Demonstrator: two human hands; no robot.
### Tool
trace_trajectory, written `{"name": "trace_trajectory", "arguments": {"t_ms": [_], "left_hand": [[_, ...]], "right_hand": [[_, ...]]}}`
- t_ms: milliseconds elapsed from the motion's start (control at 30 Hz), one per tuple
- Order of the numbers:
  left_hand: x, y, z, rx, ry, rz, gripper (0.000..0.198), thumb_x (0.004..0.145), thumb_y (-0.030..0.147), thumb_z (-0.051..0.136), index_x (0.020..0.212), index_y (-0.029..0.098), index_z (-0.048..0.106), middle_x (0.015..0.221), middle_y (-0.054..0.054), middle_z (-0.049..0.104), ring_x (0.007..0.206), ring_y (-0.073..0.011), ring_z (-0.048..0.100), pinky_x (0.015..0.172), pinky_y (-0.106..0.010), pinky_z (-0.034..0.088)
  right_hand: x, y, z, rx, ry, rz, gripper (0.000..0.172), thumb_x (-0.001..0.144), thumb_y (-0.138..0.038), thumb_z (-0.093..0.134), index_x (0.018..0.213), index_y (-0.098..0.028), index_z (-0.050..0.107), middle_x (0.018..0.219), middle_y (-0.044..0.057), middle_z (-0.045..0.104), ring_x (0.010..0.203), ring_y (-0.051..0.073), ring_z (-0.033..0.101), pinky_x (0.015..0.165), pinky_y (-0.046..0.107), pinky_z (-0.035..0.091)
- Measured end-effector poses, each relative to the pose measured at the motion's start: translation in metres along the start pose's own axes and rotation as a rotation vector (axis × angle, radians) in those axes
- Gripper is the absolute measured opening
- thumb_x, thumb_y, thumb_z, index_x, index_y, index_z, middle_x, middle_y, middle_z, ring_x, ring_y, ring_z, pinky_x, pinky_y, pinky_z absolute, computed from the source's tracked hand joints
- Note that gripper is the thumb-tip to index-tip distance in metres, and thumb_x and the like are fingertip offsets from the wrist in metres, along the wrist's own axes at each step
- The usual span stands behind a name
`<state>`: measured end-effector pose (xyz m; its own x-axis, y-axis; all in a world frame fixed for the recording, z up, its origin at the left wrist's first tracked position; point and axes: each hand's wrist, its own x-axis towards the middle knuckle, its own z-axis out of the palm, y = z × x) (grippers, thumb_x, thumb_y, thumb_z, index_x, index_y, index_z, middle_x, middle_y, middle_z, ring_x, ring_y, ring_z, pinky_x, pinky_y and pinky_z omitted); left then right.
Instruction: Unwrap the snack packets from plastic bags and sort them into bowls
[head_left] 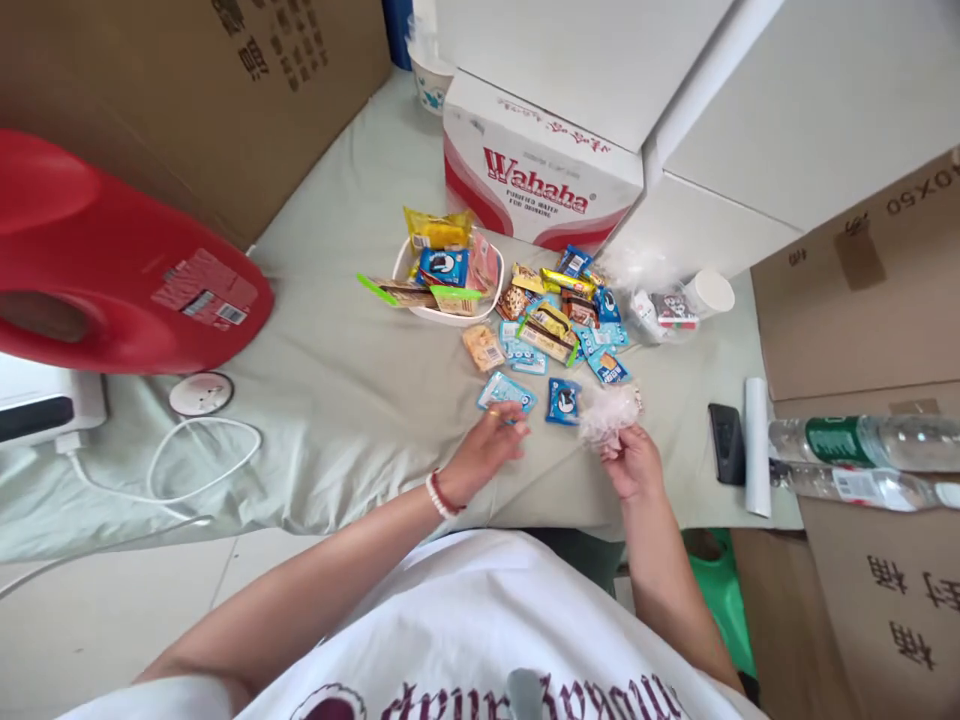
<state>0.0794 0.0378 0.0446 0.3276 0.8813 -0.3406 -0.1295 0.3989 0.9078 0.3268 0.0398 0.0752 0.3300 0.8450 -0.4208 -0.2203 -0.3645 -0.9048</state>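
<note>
My right hand (634,462) pinches a crumpled, see-through plastic bag (609,415) above the cloth. My left hand (486,455) has its fingers loosely bent and apart, with nothing visible in them. Just beyond its fingertips lies a light blue snack packet (508,392). Between the two hands sits a dark blue snack packet (563,400). Farther back, several snack packets spread in a loose heap, among them a yellow and green one (550,332) and an orange-beige one (484,347). A white plastic basket (450,318) left of the heap holds more packets.
A white and red carton (544,165) stands behind the snacks. On the right are a paper cup (709,292), a dark phone (726,443), a white roll (757,447) and two plastic bottles (911,442). A big red jug (127,260) and a white cable (259,440) occupy the left.
</note>
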Motion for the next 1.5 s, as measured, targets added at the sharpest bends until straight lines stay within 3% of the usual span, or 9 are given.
{"name": "trace_trajectory", "arguments": {"t_ms": [200,467,633,800,933,1033,1233,1400,1500], "left_hand": [[0.014,-0.004,0.051,-0.131,0.025,-0.100,0.051,0.070,0.064,0.084,0.091,0.019,0.072,0.097,-0.009,0.073,0.097,-0.0249,0.068,0.082,-0.036,0.056],[0.006,0.005,0.031,-0.139,0.326,0.053,0.046,0.081,0.065,0.069,0.083,0.024,0.050,0.074,0.002,0.059,0.067,-0.0141,0.060,0.066,-0.029,0.052],[0.002,0.010,0.017,-0.060,0.446,0.138,0.041,0.089,0.062,0.064,0.085,0.025,0.046,0.060,0.008,0.043,0.047,-0.0101,0.039,0.044,-0.023,0.033],[-0.001,0.017,0.001,0.105,0.504,0.295,0.043,0.097,0.066,0.054,0.087,0.025,0.046,0.063,0.007,0.045,0.047,-0.0095,0.038,0.043,-0.025,0.030],[-0.003,0.018,-0.011,0.185,0.551,0.339,0.048,0.097,0.071,0.050,0.086,0.025,0.045,0.060,0.008,0.041,0.046,-0.0095,0.038,0.042,-0.025,0.031],[-0.009,0.016,-0.008,0.260,0.490,0.354,0.048,0.099,0.070,0.049,0.092,0.023,0.055,0.058,0.008,0.044,0.045,-0.0099,0.040,0.043,-0.026,0.032],[-0.018,0.015,0.010,0.326,0.377,0.479,0.045,0.103,0.063,0.049,0.105,0.022,0.067,0.061,0.005,0.052,0.049,-0.0108,0.047,0.051,-0.026,0.040],[-0.033,0.021,-0.011,0.586,0.190,0.776,0.030,0.107,0.040,0.049,0.115,0.023,0.073,0.092,-0.005,0.073,0.078,-0.0144,0.065,0.073,-0.030,0.052],[-0.045,0.026,-0.026,0.705,0.007,0.834,0.025,0.105,0.033,0.054,0.116,0.026,0.075,0.105,-0.007,0.077,0.103,-0.0199,0.069,0.093,-0.038,0.053]], "right_hand": [[-0.046,0.038,-0.003,0.100,-0.142,0.117,0.026,0.063,-0.036,0.081,0.076,-0.018,0.068,0.052,-0.007,0.051,0.046,0.006,0.035,0.044,0.020,0.025],[-0.035,0.038,-0.038,0.003,-0.125,-0.009,0.037,0.067,-0.045,0.081,0.092,-0.018,0.075,0.067,-0.004,0.063,0.051,0.008,0.039,0.048,0.022,0.031],[-0.048,0.026,-0.054,-0.290,-0.119,-0.464,0.022,0.090,-0.041,0.071,0.098,-0.022,0.079,0.091,0.004,0.076,0.081,0.019,0.065,0.073,0.030,0.051],[-0.070,0.009,-0.073,-0.593,-0.161,-1.007,0.026,0.097,-0.017,0.061,0.104,-0.031,0.081,0.113,0.006,0.076,0.095,0.021,0.065,0.084,0.037,0.054],[-0.065,0.006,-0.092,-0.795,-0.362,-0.887,0.033,0.097,-0.015,0.052,0.107,-0.028,0.080,0.126,0.007,0.072,0.092,0.019,0.068,0.077,0.034,0.057],[-0.061,-0.007,-0.089,-0.754,-0.199,-0.759,0.028,0.100,-0.023,0.052,0.111,-0.025,0.078,0.121,0.010,0.070,0.084,0.018,0.068,0.070,0.033,0.057],[-0.053,-0.005,-0.010,-0.688,-0.508,-0.625,0.036,0.096,-0.043,0.065,0.127,-0.026,0.070,0.131,0.009,0.066,0.060,0.010,0.055,0.064,0.030,0.054],[-0.014,0.026,0.029,-0.749,-0.314,-0.472,0.042,0.101,-0.047,0.050,0.128,-0.021,0.069,0.120,0.011,0.074,0.078,0.017,0.066,0.077,0.032,0.055],[0.007,0.031,0.034,-0.941,-0.360,-0.379,0.041,0.091,-0.042,0.066,0.127,-0.022,0.071,0.109,0.008,0.077,0.086,0.021,0.068,0.080,0.032,0.052]]}}
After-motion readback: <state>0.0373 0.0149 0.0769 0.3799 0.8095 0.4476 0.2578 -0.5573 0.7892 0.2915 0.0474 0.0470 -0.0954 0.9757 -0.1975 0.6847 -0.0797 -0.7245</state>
